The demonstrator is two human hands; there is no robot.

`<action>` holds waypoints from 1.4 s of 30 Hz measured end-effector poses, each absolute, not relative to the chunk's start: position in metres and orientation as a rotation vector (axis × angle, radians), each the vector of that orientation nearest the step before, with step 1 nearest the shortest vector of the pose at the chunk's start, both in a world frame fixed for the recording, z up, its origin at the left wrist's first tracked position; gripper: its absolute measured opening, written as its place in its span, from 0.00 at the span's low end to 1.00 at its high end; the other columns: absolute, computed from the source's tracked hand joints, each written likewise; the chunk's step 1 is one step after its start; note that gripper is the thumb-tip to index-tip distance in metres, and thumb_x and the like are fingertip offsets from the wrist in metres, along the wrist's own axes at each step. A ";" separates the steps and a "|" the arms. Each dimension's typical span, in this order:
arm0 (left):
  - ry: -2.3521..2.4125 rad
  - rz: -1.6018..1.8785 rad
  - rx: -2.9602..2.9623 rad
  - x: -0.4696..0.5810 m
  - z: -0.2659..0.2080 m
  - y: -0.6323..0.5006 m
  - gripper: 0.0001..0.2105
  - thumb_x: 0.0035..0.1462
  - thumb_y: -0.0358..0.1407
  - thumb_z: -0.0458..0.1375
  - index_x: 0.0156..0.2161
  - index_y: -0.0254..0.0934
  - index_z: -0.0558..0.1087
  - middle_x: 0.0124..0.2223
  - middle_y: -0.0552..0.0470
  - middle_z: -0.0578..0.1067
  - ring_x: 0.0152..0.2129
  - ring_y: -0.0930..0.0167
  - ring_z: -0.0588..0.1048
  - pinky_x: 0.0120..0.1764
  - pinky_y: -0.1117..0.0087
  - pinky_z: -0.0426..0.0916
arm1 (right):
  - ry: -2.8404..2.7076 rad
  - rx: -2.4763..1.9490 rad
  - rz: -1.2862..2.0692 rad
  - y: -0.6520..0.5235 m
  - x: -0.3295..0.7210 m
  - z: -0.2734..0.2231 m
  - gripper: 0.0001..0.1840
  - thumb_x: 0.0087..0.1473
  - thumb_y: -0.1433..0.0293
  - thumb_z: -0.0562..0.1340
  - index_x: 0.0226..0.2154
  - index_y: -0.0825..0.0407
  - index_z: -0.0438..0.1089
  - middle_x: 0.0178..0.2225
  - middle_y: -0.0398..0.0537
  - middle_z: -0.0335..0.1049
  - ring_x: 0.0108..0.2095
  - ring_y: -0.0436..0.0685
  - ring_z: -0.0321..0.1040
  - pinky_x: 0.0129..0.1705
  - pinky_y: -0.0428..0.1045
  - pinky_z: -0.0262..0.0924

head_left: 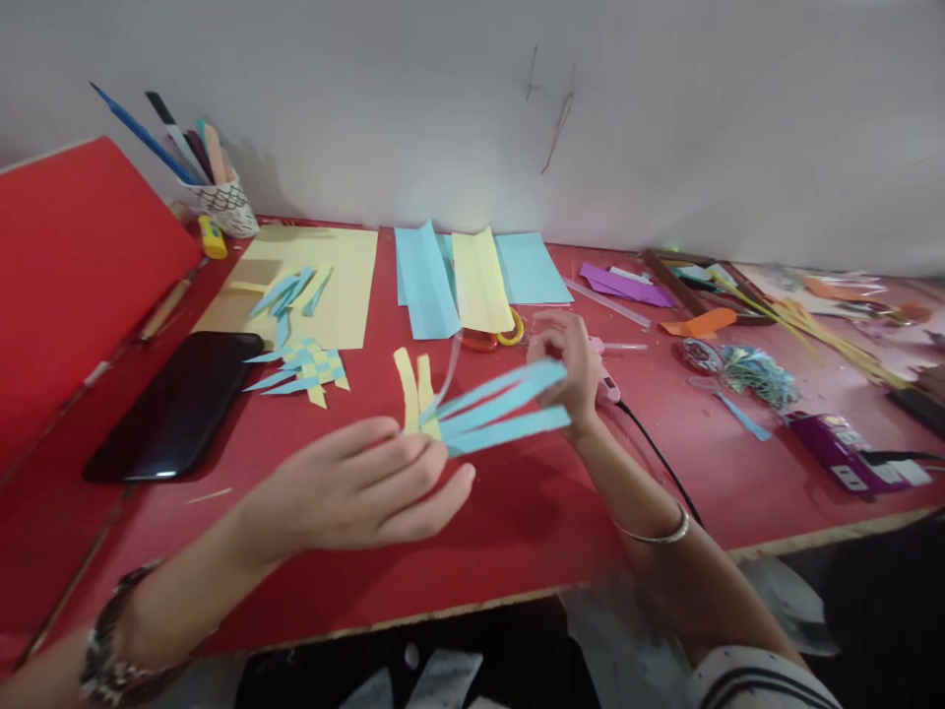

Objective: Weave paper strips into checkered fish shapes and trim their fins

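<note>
My left hand pinches a small paper weave, where yellow paper strips meet blue paper strips. The yellow ends point up and the blue ones fan out to the right. Beside the free blue ends is my right hand, its fingers curled; the upper blue strip crosses in front of it and is blurred, so what the fingers grip is hidden. A thin clear strand rises from the weave. Just behind my right hand lies a pink glue gun with a black cord.
A finished-looking blue and yellow weave lies left, near a black phone. Loose strips rest on a yellow sheet. Folded papers and scissors lie behind. A purple device sits right; a pen cup stands back left.
</note>
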State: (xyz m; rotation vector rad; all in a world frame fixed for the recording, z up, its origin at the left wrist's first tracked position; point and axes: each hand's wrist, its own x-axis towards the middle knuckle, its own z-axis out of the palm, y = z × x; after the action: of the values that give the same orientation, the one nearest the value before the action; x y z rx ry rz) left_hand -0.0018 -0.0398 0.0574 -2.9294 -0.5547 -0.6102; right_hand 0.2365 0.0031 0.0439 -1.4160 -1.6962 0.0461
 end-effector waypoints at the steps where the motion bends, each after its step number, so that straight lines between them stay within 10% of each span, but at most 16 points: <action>1: -0.490 -0.539 -2.952 0.003 0.050 -0.043 0.19 0.57 0.23 0.41 0.46 0.48 0.64 0.40 0.56 0.75 0.36 0.75 0.72 0.40 0.71 0.65 | -1.688 -1.414 0.040 0.004 0.237 0.044 0.11 0.50 0.71 0.50 0.38 0.50 0.59 0.17 0.38 0.57 0.18 0.48 0.54 0.23 0.46 0.52; 9: -0.363 -0.274 -2.837 0.022 0.025 -0.054 0.14 0.54 0.20 0.45 0.38 0.33 0.70 0.33 0.48 0.75 0.28 0.70 0.72 0.30 0.71 0.66 | -1.635 -1.397 0.017 0.011 0.246 0.048 0.09 0.50 0.74 0.49 0.34 0.51 0.60 0.14 0.35 0.52 0.15 0.47 0.51 0.21 0.45 0.50; 35: -1.124 -0.011 -2.691 0.014 0.042 -0.033 0.19 0.47 0.16 0.42 0.36 0.33 0.71 0.30 0.45 0.72 0.29 0.65 0.72 0.28 0.68 0.66 | -2.053 -1.352 0.087 0.009 0.250 0.043 0.10 0.45 0.77 0.49 0.25 0.53 0.65 0.20 0.41 0.63 0.19 0.46 0.54 0.25 0.43 0.50; 42: -1.116 -0.113 -2.832 0.007 0.023 -0.029 0.10 0.53 0.32 0.50 0.39 0.34 0.70 0.34 0.46 0.72 0.32 0.66 0.72 0.33 0.67 0.67 | -2.063 -1.434 0.011 0.009 0.258 0.049 0.11 0.45 0.76 0.50 0.25 0.53 0.67 0.19 0.41 0.64 0.19 0.46 0.56 0.25 0.43 0.49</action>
State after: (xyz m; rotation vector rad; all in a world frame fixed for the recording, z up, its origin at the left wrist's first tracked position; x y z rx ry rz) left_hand 0.0072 -0.0290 0.0229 -2.8317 -1.1165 -0.1133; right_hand 0.2575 0.0091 0.0486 -1.4338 -2.0628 0.0114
